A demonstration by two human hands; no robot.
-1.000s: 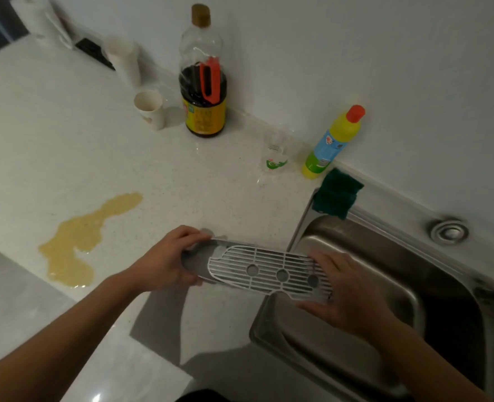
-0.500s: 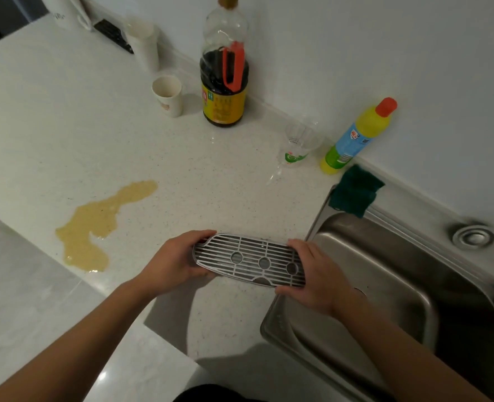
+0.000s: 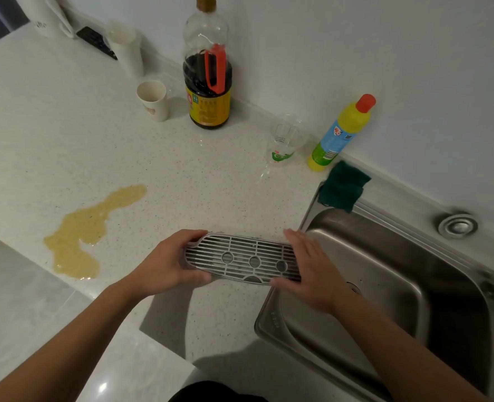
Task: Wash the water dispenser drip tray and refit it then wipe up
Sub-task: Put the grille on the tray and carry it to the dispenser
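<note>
Beside sink (image 3: 264,317), drip tray (image 3: 240,253), left hand (image 3: 164,265) gripping end, right hand (image 3: 312,268) flat opposite

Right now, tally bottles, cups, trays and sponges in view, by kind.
Bottles: 2, dark sauce bottle, yellow detergent bottle
Cups: 3, small paper cup, tall white cup, clear cup
Drip tray: 1
Green sponge: 1
Total: 7
The white vessel at far left is cut off, so not counted.
</note>
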